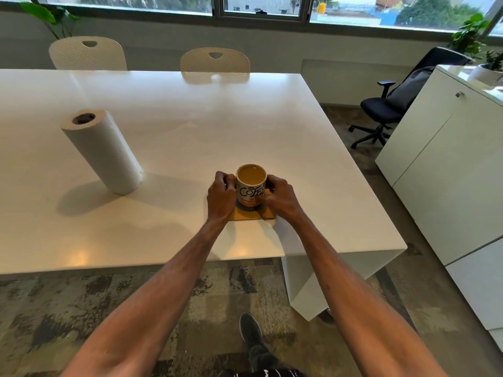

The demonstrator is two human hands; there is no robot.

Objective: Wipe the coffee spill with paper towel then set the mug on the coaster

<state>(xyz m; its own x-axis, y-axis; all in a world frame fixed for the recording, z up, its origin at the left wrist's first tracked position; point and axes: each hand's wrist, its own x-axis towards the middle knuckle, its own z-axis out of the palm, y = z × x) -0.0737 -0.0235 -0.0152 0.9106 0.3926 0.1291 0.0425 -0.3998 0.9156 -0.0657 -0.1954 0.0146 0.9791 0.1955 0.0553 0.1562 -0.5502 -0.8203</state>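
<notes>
A white mug (249, 190) with black lettering, full of milky coffee, stands on a square yellow coaster (251, 214) near the front of the white table (190, 126). My left hand (221, 197) curls round the mug's left side. My right hand (280, 198) grips its right side, thumb across the front. A paper towel roll (102, 151) stands upright to the left, well apart from both hands. No spill or loose towel sheet shows on the tabletop.
Two cream chairs (215, 61) stand at the table's far edge. A black office chair (386, 107) and white cabinets (449, 164) are to the right. My shoe (250, 331) is on the patterned carpet below the table's front edge.
</notes>
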